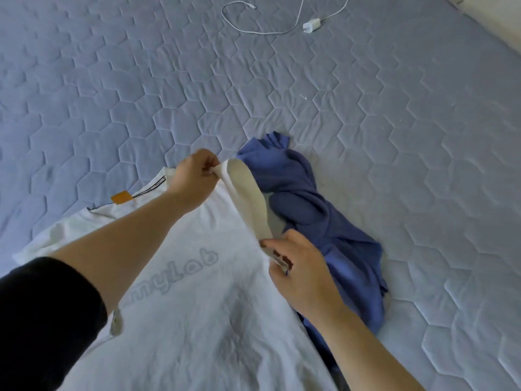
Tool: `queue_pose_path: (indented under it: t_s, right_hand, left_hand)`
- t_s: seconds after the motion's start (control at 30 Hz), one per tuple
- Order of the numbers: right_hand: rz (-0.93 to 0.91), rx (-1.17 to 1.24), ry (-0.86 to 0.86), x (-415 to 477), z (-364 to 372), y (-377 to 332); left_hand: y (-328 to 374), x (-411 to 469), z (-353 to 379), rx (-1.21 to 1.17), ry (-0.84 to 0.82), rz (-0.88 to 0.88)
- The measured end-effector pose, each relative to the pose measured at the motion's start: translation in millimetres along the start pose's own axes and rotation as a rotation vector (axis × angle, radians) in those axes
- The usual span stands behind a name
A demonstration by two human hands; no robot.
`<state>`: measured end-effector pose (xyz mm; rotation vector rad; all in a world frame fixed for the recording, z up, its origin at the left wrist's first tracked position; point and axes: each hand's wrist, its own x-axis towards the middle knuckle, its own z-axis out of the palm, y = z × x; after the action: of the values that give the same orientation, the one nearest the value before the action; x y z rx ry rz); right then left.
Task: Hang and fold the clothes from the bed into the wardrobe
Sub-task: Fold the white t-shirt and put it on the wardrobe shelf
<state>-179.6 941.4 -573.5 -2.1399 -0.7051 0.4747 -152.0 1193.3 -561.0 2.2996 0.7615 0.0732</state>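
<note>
Soft white printed T-shirt lies flat on the bed, mid-fold.
Right hand and left hand both pinch its raised side edge. It looks light and limp, so hold it at the seams. A crumpled blue garment touches it on the grey-blue quilted bed.

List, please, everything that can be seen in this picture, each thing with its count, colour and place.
quilted bed cover: one, blue-grey, under everything else.
white T-shirt: one, white with grey lettering, spread on the cover at the near side.
tag: one, orange, at the T-shirt's neck, on the left.
blue garment: one, blue, crumpled on the cover along the T-shirt's right edge.
charger with cable: one, white, on the cover at the far side.
black sleeve: one, black, on the left arm, lower left.
left hand: one, pinches the far end of the T-shirt's lifted edge.
right hand: one, pinches the same edge nearer.
</note>
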Motion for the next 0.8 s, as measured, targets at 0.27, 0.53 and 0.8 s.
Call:
queue_pose_path:
  t_s: [0.27,0.53,0.8]
  right_hand:
    - [0.082,-0.084,-0.266,-8.2,42.9,10.9]
    - [0.124,-0.14,-0.297,14.7,52.9,3.3]
    - [0.239,-0.275,-0.478,23.6,89.6,5.0]
  left_hand:
    - [-87.8,-42.2,-4.7,-0.254,-0.049,-0.596]
    - [-86.7,-56.6,25.2,-0.073,-0.059,-0.605]
    - [-107.9,-47.0,14.0,-0.182,0.148,-0.572]
